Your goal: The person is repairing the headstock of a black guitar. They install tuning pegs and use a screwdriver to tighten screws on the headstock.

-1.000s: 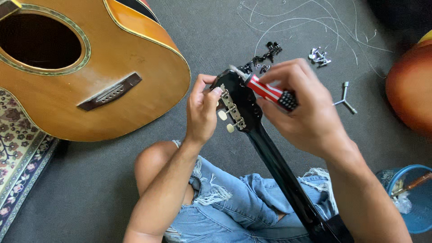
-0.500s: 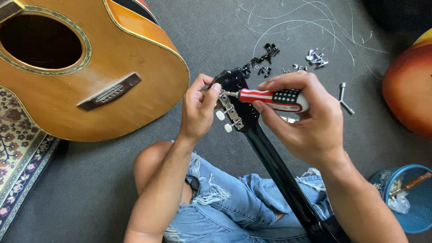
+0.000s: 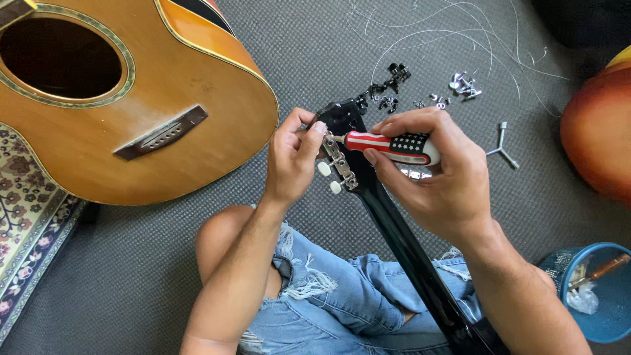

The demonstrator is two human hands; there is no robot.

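While the left hand (image 3: 292, 161) pinches the black headstock (image 3: 343, 119) by its tuner strip (image 3: 340, 160), the right hand (image 3: 427, 174) grips a screwdriver (image 3: 391, 146) — fingers wrapped closed — tip at that strip.

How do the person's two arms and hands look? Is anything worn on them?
Both forearms are bare up to the picture's edge: no sleeves, gloves or watch show. The left hand and the right hand carry no rings or bracelets that I can see. The fingers have short, plain nails. No markings show on either arm.
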